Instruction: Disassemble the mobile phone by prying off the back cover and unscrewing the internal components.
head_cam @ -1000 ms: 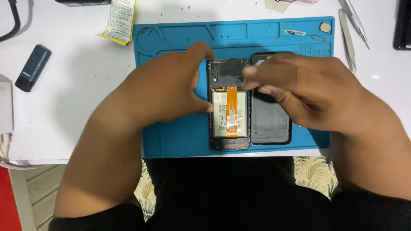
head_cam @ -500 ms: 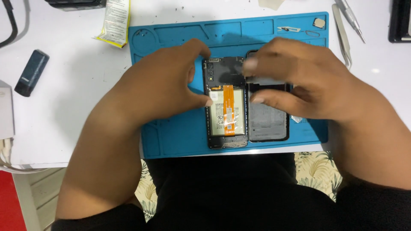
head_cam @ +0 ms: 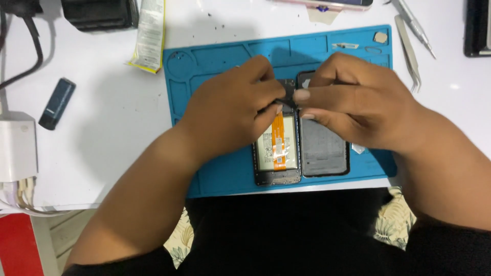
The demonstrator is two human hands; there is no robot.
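Head view: both hands meet at frame centre, left hand (head_cam: 232, 110) and right hand (head_cam: 353, 99) pinching the top of an opened phone (head_cam: 277, 153) on the blue mat (head_cam: 215, 56), back cover (head_cam: 323, 151) beside it.

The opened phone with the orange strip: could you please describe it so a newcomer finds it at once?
Start at the blue mat. Two dark slabs lie side by side at its near edge; the opened phone is the left one. Only it shows a white battery crossed by an orange strip.
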